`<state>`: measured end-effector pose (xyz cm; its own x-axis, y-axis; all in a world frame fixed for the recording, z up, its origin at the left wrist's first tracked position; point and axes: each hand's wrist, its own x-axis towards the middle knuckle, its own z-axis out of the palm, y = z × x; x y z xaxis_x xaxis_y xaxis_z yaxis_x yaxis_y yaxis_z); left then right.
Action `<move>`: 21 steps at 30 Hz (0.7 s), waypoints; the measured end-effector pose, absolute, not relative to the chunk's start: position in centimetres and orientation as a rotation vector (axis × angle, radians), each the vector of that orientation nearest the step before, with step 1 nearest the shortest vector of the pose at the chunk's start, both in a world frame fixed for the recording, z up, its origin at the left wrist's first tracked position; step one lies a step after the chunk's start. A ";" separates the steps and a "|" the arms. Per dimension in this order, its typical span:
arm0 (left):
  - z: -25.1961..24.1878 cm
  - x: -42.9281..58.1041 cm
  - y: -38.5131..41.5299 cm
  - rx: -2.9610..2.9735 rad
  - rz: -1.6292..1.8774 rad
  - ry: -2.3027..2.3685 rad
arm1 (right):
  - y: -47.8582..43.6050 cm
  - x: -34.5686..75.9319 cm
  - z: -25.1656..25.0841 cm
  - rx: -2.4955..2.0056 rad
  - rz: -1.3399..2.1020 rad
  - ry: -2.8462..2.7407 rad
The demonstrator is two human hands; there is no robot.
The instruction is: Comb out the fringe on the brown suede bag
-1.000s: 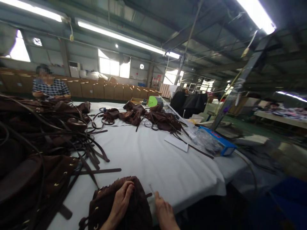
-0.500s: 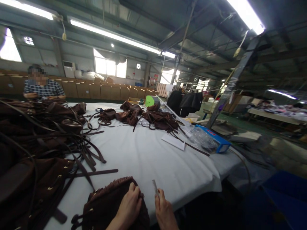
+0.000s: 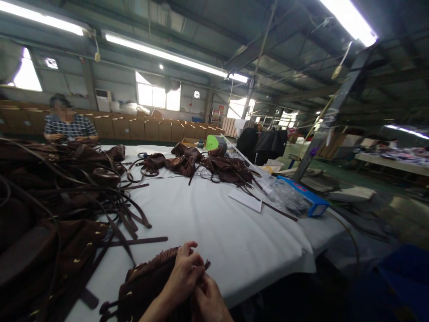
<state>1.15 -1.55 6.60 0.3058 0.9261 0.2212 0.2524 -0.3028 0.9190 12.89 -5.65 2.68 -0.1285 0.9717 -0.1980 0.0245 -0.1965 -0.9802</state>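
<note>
Bag (image 3: 147,281), dark brown, at the table's (image 3: 201,219) near edge; left hand (image 3: 186,275) mostly curled, pinching its edge. Right hand (image 3: 210,297), previously apart with a metal tool, now meets the left, fingers bent; hold undeterminable. Both hands thus work one spot. Blue box (image 3: 303,194), right edge: contents unseen. Cartons (image 3: 137,129) beyond, likewise.

Head-worn view, forward, downward, across table (image 3: 201,214)

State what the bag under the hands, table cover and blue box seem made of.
Bag: probably suede or brushed fabric; its dark surface looks matte. Table cover: likely cloth or vinyl, smooth, draping in folds. Blue box: apparently printed cardboard, crisp-edged with red lettering; gloss unclear.
</note>
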 end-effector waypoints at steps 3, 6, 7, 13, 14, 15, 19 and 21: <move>6.6 0.4 -1.0 1.624 1.128 1.084 | -5.5 11.7 3.4 -1.207 1.581 -1.096; 5.7 -0.6 -1.2 1.419 1.228 1.143 | -5.6 11.9 3.6 -1.141 1.750 -0.865; 5.2 -0.9 -1.5 1.371 1.229 1.136 | -5.7 12.1 3.7 -1.109 1.810 -0.779; 1.2 -0.6 -4.1 1.696 1.016 0.882 | -5.5 13.9 5.8 -0.911 2.016 -0.451; 0.7 -0.5 -4.2 1.803 0.982 0.937 | -5.4 14.3 6.5 -0.869 2.010 -0.451; 0.2 -0.4 -4.3 1.885 0.949 1.006 | -5.3 14.8 7.3 -0.832 1.989 -0.470; -1.1 -0.6 -3.8 1.974 0.869 1.127 | -5.3 17.4 12.0 -0.803 1.693 -0.628; -0.9 -0.7 -3.7 1.986 0.851 1.155 | -5.4 18.7 14.2 -0.910 1.457 -0.695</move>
